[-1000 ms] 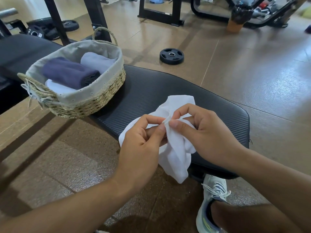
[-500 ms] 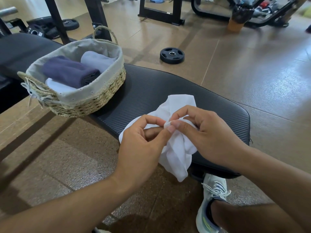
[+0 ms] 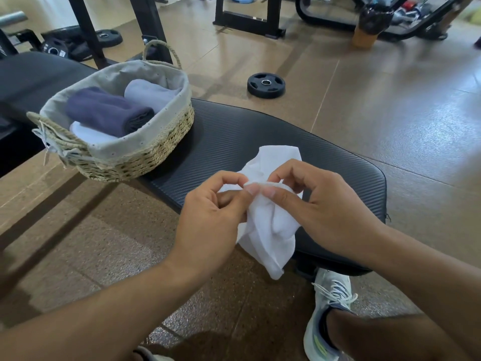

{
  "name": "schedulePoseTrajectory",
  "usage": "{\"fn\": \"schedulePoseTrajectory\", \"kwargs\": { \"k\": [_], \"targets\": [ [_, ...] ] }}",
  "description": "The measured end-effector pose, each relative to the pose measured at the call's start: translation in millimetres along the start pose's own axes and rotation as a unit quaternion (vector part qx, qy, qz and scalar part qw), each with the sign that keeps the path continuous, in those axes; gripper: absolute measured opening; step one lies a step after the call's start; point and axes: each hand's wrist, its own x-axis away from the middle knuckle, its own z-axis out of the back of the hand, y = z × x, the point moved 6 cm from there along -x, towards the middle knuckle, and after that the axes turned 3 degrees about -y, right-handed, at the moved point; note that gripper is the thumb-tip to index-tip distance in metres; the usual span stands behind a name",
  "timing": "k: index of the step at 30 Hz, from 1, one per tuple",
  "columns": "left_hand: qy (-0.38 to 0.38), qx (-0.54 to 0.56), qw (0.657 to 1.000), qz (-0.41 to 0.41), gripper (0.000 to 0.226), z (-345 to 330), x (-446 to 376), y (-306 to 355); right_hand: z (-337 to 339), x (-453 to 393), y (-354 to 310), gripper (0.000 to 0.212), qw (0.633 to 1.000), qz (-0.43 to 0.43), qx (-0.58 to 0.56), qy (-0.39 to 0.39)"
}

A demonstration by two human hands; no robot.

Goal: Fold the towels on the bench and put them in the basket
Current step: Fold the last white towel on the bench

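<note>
The left hand (image 3: 210, 217) is pinching an edge of the white towel (image 3: 270, 230) between thumb and forefinger, the other fingers curling loosely behind. The right hand (image 3: 325, 212) is pinching the same edge just beside it, so the two sets of fingertips are almost touching. The towel is bunching in a crumpled mass beneath both hands, its upper part lying on the bench (image 3: 260, 136) near the front edge and its lower end hanging down past that edge toward the floor.

Judging from this, the person is hunting for a hem or corner to spread the towel out, so the folding of this one is only beginning. Further along the bench, toward its left end, the woven basket (image 3: 145, 162) is sitting with its near side overhanging the front edge. It is already holding three rolled towels: a dark navy towel (image 3: 109, 113), a pale grey towel (image 3: 151, 92) behind it and a white rolled towel (image 3: 88, 132) in front. No other loose towel is showing on the bench, so this looks like the last one to fold and place.

The bench pad is black and ribbed. Around it, a brown tiled gym floor is carrying a weight plate (image 3: 266, 85) beyond the far edge, black machine frames further back, and a sneaker (image 3: 326, 316) below the near right corner.
</note>
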Motion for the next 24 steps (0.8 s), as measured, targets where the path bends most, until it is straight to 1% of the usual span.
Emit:
{"fn": "schedulePoseTrajectory", "kwargs": {
  "k": [4,7,9,13,16,19,20,22,24],
  "targets": [
    [0.082,0.011,0.996,-0.013,0.009,21.8,-21.5,0.5,-3.4,4.7,-9.8,0.020,0.993,0.044,0.112,-0.014],
    [0.146,-0.007,0.989,-0.035,0.013,43.4,-38.8,0.6,-16.7,11.1,-24.3,0.020,0.976,0.137,0.168,-0.027],
    [0.189,-0.033,0.980,-0.049,0.016,58.4,-47.7,1.4,-23.2,17.2,-35.1,0.022,0.964,0.196,0.174,-0.038],
    [0.258,-0.053,0.963,-0.053,0.017,81.8,-59.3,2.8,-25.8,26.2,-51.7,0.030,0.958,0.247,0.123,-0.078],
    [0.288,-0.069,0.955,-0.036,0.018,94.6,-61.3,-0.6,-23.0,32.8,-58.8,0.043,0.961,0.255,0.055,-0.097],
    [0.308,-0.097,0.946,-0.027,0.013,106.6,-62.3,-3.3,-17.5,38.3,-62.2,0.043,0.960,0.261,0.032,-0.090],
    [0.319,-0.107,0.941,-0.025,0.010,111.3,-62.1,-3.0,-14.4,39.1,-62.1,0.042,0.961,0.262,0.030,-0.084],
    [0.341,-0.120,0.932,-0.022,0.010,122.0,-61.1,-3.0,-4.4,38.1,-59.5,0.039,0.966,0.248,0.033,-0.059],
    [0.351,-0.125,0.928,-0.024,0.012,130.2,-59.5,-1.6,10.7,33.0,-49.5,0.039,0.977,0.201,0.060,-0.021]
  ]
}}
